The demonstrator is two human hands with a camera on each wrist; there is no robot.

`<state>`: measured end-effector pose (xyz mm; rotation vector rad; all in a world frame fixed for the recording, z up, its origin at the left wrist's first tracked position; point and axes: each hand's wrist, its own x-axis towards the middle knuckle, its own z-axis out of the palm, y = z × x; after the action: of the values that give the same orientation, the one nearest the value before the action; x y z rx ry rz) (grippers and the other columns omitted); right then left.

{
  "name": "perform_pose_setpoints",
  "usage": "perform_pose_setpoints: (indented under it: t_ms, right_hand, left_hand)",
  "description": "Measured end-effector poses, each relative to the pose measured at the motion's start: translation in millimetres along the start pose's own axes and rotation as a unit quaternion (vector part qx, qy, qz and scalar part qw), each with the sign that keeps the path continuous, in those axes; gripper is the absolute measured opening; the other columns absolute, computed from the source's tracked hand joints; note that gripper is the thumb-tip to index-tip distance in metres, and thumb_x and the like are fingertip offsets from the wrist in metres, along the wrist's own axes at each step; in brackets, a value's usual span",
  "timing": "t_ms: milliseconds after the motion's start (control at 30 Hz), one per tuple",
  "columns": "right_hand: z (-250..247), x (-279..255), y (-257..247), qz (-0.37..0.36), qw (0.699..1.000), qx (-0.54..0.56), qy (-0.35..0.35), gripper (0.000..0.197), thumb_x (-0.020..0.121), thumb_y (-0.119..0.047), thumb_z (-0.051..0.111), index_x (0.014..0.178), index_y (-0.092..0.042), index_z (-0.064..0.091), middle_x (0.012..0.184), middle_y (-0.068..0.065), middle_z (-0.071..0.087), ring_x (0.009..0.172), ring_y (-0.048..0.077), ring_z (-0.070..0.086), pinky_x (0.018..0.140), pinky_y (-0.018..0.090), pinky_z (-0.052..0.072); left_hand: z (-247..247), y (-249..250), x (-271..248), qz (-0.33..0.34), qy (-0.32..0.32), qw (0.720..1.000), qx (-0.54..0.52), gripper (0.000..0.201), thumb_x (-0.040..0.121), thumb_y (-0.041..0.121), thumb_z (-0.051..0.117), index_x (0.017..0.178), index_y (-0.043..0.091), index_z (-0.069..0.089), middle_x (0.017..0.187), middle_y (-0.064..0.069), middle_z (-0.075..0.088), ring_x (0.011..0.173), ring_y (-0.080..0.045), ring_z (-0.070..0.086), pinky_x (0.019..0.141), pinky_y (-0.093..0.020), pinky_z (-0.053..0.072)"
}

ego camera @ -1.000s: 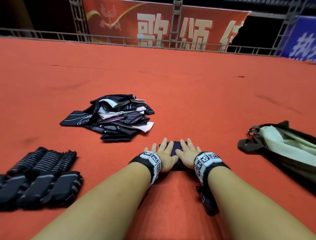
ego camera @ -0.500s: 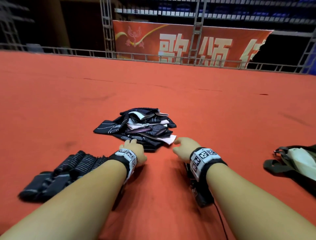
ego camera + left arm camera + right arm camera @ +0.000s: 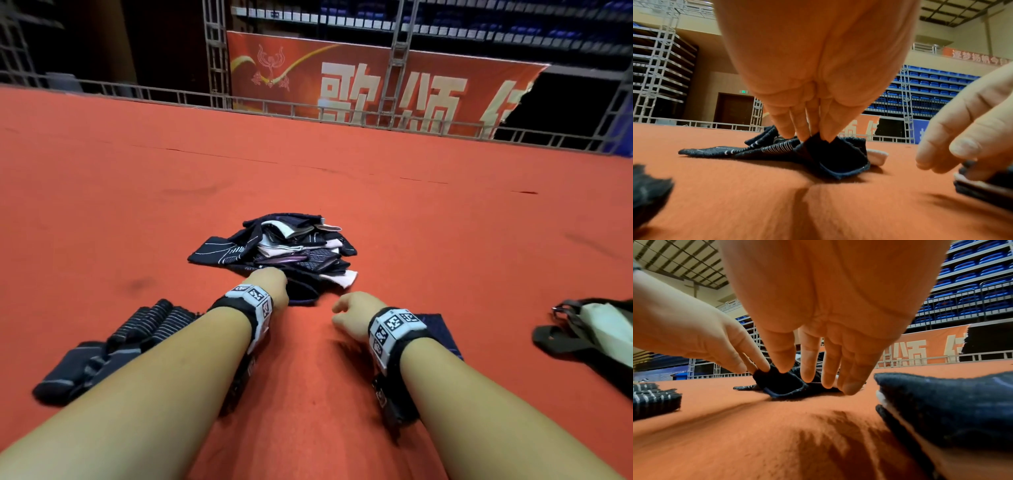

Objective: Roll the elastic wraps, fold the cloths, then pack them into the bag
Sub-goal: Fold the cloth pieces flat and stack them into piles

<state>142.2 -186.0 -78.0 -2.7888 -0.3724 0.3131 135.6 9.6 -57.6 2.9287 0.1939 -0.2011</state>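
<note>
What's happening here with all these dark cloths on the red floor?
A person is sorting cloths on a red carpet. Their left hand pinches a dark cloth at the near edge of the loose pile; the right hand hovers open. A folded cloth, rolled wraps and the bag lie nearby.

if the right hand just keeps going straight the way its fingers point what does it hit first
Most likely the dark navy cloth that the left hand pinches, at the near edge of the pile of unfolded cloths. The right hand is open, fingertips hanging just short of it; depth is unclear.
</note>
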Motion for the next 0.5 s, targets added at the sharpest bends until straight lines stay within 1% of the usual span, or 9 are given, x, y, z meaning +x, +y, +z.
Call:
perform_pose_setpoints:
  t_ms: [67, 100, 200, 267, 333, 400, 433, 467, 500]
  right_hand:
    - [-3.7, -3.9, 0.6, 0.008, 1.000, 0.007, 0.007, 0.036, 0.092, -0.027, 0.061, 0.127, -0.020, 0.068, 0.130, 0.002, 0.066, 0.121, 0.020, 0.060, 0.103, 0.027, 0.045]
    - [-6.2, -7.3, 0.0, 0.011, 1.000, 0.009, 0.010, 0.036, 0.091, -0.027, 0.062, 0.126, -0.020, 0.068, 0.130, 0.002, 0.067, 0.120, 0.020, 0.060, 0.103, 0.027, 0.045]
    - [-14.9, -20.3, -1.8, 0.014, 1.000, 0.013, 0.017, 0.037, 0.090, -0.027, 0.062, 0.126, -0.022, 0.068, 0.130, 0.001, 0.067, 0.120, 0.020, 0.061, 0.103, 0.028, 0.046]
    - [-20.9, -30.8, -2.4, 0.019, 1.000, 0.015, 0.020, 0.040, 0.090, -0.027, 0.063, 0.129, -0.022, 0.066, 0.130, 0.001, 0.066, 0.119, 0.020, 0.061, 0.102, 0.028, 0.046]
    - [-25.6, -42.0, -2.4, 0.029, 0.999, 0.017, 0.024, 0.043, 0.088, -0.028, 0.066, 0.131, -0.021, 0.064, 0.128, 0.002, 0.067, 0.115, 0.021, 0.063, 0.099, 0.028, 0.048]
    - [-31.0, -54.6, -2.7, 0.033, 0.998, 0.027, 0.039, 0.047, 0.085, -0.026, 0.070, 0.131, -0.020, 0.062, 0.126, 0.002, 0.067, 0.112, 0.022, 0.064, 0.096, 0.028, 0.049]
    - [-34.1, -61.9, -3.3, 0.029, 0.998, 0.042, 0.043, 0.046, 0.084, -0.023, 0.072, 0.129, -0.021, 0.062, 0.124, 0.001, 0.068, 0.110, 0.021, 0.065, 0.093, 0.027, 0.050]
    - [-36.9, -69.3, -4.0, 0.023, 0.997, 0.064, 0.047, 0.043, 0.082, -0.020, 0.073, 0.124, -0.023, 0.062, 0.117, -0.001, 0.069, 0.104, 0.019, 0.065, 0.088, 0.026, 0.050]
    - [-39.7, -76.4, -5.1, 0.019, 0.995, 0.087, 0.052, 0.040, 0.080, -0.019, 0.075, 0.117, -0.025, 0.061, 0.108, -0.004, 0.069, 0.097, 0.017, 0.065, 0.083, 0.024, 0.048]
  left_hand:
    - [-10.3, -3.9, -5.3, 0.000, 0.033, 0.998, -0.051, 0.047, 0.091, 0.008, 0.056, 0.137, 0.019, 0.063, 0.138, -0.006, 0.062, 0.128, -0.027, 0.058, 0.107, -0.032, 0.046]
    - [-15.0, -5.6, -8.4, 0.003, 0.051, 0.996, -0.075, 0.049, 0.091, 0.007, 0.056, 0.137, 0.021, 0.063, 0.139, -0.003, 0.062, 0.128, -0.025, 0.058, 0.106, -0.029, 0.045]
    - [-27.1, -6.3, -23.5, 0.016, 0.083, 0.988, -0.133, 0.044, 0.088, 0.009, 0.059, 0.127, 0.027, 0.071, 0.129, 0.003, 0.068, 0.118, -0.019, 0.064, 0.094, -0.022, 0.046]
    - [-36.9, -2.8, -36.5, 0.030, 0.102, 0.980, -0.168, 0.035, 0.084, 0.013, 0.064, 0.114, 0.026, 0.077, 0.117, 0.006, 0.074, 0.110, -0.017, 0.067, 0.090, -0.021, 0.049]
    - [-48.6, 1.2, -48.9, 0.042, 0.117, 0.969, -0.215, 0.024, 0.082, 0.015, 0.068, 0.099, 0.025, 0.081, 0.101, 0.010, 0.077, 0.098, -0.012, 0.069, 0.084, -0.021, 0.052]
    - [-62.3, 4.6, -61.5, 0.063, 0.132, 0.952, -0.270, 0.015, 0.081, 0.016, 0.069, 0.084, 0.026, 0.079, 0.084, 0.014, 0.075, 0.078, -0.004, 0.067, 0.072, -0.018, 0.051]
    - [-68.7, 5.8, -67.0, 0.074, 0.140, 0.940, -0.301, 0.015, 0.081, 0.017, 0.069, 0.078, 0.028, 0.078, 0.077, 0.015, 0.074, 0.068, -0.002, 0.065, 0.066, -0.018, 0.051]
    - [-74.7, 6.8, -73.2, 0.082, 0.145, 0.927, -0.336, 0.015, 0.081, 0.017, 0.070, 0.075, 0.028, 0.077, 0.069, 0.014, 0.072, 0.059, -0.002, 0.062, 0.060, -0.018, 0.049]
    - [-80.0, 8.2, -78.9, 0.088, 0.148, 0.912, -0.372, 0.014, 0.082, 0.016, 0.070, 0.076, 0.025, 0.078, 0.063, 0.013, 0.070, 0.053, -0.003, 0.059, 0.055, -0.017, 0.047]
